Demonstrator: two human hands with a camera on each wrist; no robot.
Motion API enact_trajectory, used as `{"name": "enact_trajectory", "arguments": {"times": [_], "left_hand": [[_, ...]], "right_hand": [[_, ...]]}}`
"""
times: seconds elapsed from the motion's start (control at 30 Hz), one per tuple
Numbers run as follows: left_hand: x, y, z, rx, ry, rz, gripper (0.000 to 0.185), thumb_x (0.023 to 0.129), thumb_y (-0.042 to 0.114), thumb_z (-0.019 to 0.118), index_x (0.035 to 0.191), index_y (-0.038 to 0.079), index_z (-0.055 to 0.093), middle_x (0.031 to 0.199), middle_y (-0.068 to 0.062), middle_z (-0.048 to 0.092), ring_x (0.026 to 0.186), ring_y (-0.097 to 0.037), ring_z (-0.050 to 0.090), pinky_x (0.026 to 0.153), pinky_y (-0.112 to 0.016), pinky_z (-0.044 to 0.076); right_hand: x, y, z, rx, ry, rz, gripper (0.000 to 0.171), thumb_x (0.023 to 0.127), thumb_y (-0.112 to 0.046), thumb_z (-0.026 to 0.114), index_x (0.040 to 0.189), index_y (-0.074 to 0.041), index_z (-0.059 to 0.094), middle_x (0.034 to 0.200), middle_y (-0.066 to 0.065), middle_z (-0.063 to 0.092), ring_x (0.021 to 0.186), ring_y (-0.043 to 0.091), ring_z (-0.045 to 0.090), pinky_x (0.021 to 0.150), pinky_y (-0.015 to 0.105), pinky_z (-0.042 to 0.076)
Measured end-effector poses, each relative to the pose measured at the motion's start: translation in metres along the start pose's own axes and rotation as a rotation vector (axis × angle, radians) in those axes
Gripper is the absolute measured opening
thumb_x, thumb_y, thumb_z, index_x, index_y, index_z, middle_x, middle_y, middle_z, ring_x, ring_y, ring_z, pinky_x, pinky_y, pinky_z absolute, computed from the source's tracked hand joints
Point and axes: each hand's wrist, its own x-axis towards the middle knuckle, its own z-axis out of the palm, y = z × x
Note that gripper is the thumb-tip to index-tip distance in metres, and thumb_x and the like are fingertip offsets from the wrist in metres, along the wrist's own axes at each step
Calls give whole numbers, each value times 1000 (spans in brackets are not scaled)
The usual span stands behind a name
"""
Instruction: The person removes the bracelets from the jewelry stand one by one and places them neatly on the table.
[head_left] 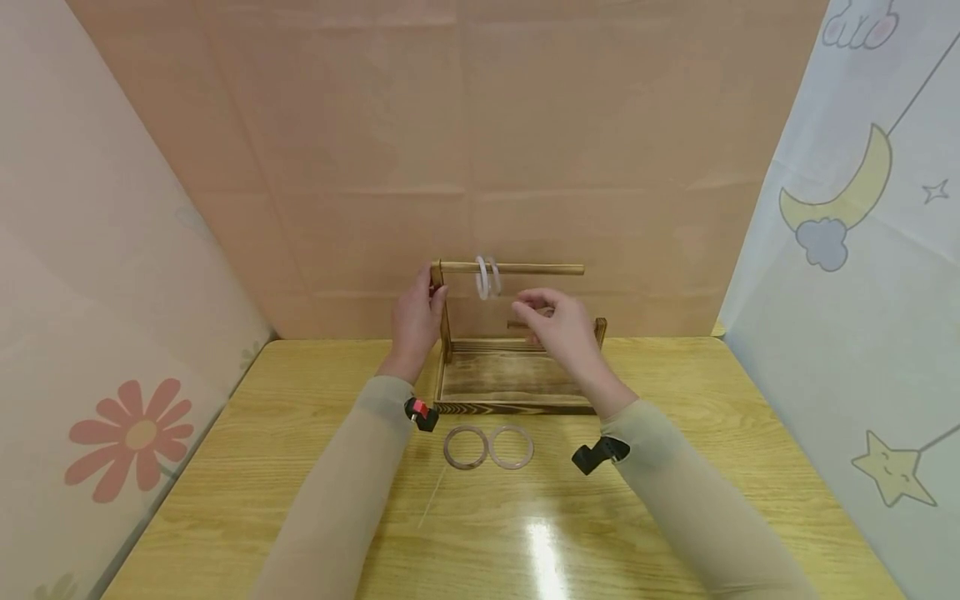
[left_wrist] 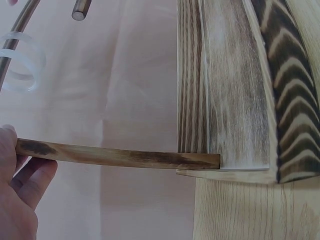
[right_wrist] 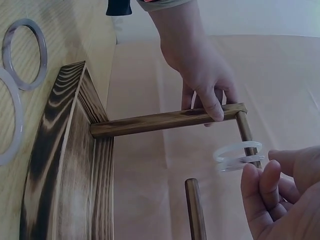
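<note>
A wooden rack [head_left: 517,408] with a tray base and two rods stands at the far side of the table. My left hand [head_left: 416,317] grips the top of its left post [left_wrist: 120,156], thumb on one side and fingers on the other. Two pale translucent bangles [head_left: 482,279] hang side by side on the upper rod [head_left: 543,268]. Just right of them is my right hand [head_left: 566,329], its fingers loosely bent and apart from the bangles, holding nothing that shows. In the head view this hand partly covers the lower rod [right_wrist: 196,210].
In front of the rack, a brownish bangle [head_left: 447,450] and a paler bangle [head_left: 531,450] lie flat on the wooden table [head_left: 315,433], edges meeting. An orange-tan backdrop [head_left: 360,167] rises behind; printed panels flank both sides.
</note>
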Motion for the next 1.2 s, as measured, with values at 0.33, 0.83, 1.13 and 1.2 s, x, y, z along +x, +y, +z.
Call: {"name": "enact_trajectory", "arguments": {"times": [0.33, 0.83, 1.13, 1.2], "left_hand": [[0, 0, 1, -7, 0, -1, 35, 116, 23, 62, 145, 6, 57, 120, -19, 76, 102, -40, 76, 89, -58, 60], [0, 1, 1, -4, 11, 13, 32, 115, 23, 63, 142, 7, 57, 117, -18, 76, 99, -39, 76, 87, -59, 60], [0, 1, 1, -3, 9, 9, 32, 114, 20, 65, 141, 6, 57, 116, -19, 76, 101, -39, 76, 87, -58, 61], [-1, 2, 1, -5, 9, 10, 33, 114, 20, 65, 142, 6, 57, 117, -19, 76, 102, -40, 76, 88, -58, 61]], "right_hand": [[16, -6, 7, 13, 20, -27, 36, 108, -30, 76, 136, -6, 75, 121, 10, 73, 76, 29, 77, 63, 31, 62], [33, -10, 21, -13, 22, -5, 37, 108, -31, 76, 138, -8, 75, 125, 9, 72, 83, 43, 77, 63, 31, 62], [38, -8, 26, -26, 34, -11, 38, 108, -32, 76, 137, -7, 75, 124, 9, 72, 70, 20, 75, 63, 31, 62], [38, -8, 27, -31, 36, -8, 38, 108, -32, 76, 136, -7, 75, 123, 9, 73, 71, 20, 75, 64, 31, 62]]}}
